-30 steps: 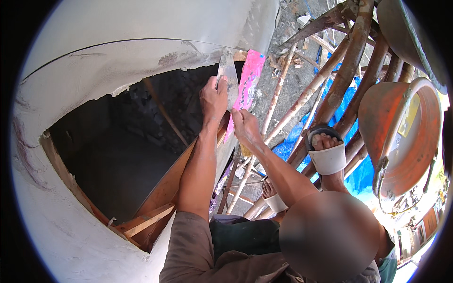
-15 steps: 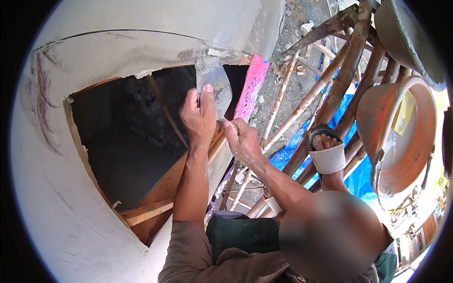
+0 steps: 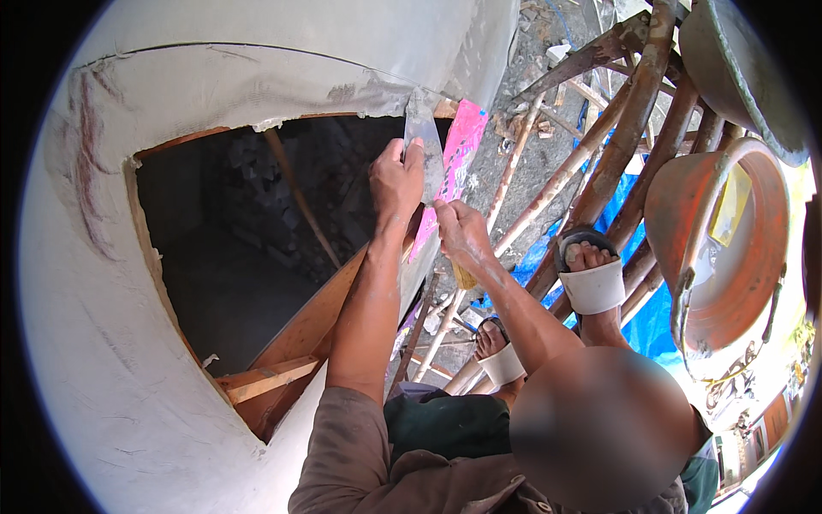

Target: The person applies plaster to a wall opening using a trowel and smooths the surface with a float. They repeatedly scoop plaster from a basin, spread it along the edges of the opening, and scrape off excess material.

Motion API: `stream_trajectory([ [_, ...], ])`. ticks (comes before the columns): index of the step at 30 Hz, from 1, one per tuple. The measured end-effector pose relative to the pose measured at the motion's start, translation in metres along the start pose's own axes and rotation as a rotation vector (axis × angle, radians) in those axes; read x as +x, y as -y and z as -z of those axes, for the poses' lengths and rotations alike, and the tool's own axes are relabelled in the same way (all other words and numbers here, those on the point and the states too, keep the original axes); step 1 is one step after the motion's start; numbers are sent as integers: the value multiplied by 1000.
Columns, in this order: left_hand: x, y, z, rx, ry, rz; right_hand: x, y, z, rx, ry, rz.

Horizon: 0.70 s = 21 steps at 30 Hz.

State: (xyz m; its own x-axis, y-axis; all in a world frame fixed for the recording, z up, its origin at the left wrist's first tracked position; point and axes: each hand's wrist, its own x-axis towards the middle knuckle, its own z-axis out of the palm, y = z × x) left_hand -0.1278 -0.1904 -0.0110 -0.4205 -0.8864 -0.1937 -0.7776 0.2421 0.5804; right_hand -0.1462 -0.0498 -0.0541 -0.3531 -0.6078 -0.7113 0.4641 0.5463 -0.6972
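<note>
My right hand (image 3: 463,233) is closed round the handle of a putty knife (image 3: 425,137); the handle's yellowish end shows below my fist. My left hand (image 3: 397,182) grips the blade, with the thumb on its face. Pale plaster smears the blade, whose tip touches the upper rim of a large opening (image 3: 342,115) in a curved white wall (image 3: 94,343). Beside the blade, a pink printed strip (image 3: 463,141) runs along the opening's right edge. Fresh plaster sits on the upper rim near the tip.
The opening is dark inside, with a wooden brace (image 3: 272,380) at its lower corner. To the right, my sandalled feet (image 3: 591,257) stand on scaffold poles (image 3: 629,137) above a blue tarp (image 3: 659,308). An orange bucket (image 3: 676,214) and a grey basin (image 3: 728,77) are at far right.
Both hands have moved right along the upper rim with the putty knife, its blade now beside the pink strip. The blade looks narrower, turned more edge-on. My second sandalled foot shows more fully.
</note>
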Motion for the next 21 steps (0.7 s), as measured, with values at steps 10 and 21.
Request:
stream_trajectory([
  [10,-9,-14,22,-69,-36,-17,-19,26,0,14,-21,154],
  [21,-35,-65,120,-134,-152,-171,-94,95,-30,-97,-66,358],
])
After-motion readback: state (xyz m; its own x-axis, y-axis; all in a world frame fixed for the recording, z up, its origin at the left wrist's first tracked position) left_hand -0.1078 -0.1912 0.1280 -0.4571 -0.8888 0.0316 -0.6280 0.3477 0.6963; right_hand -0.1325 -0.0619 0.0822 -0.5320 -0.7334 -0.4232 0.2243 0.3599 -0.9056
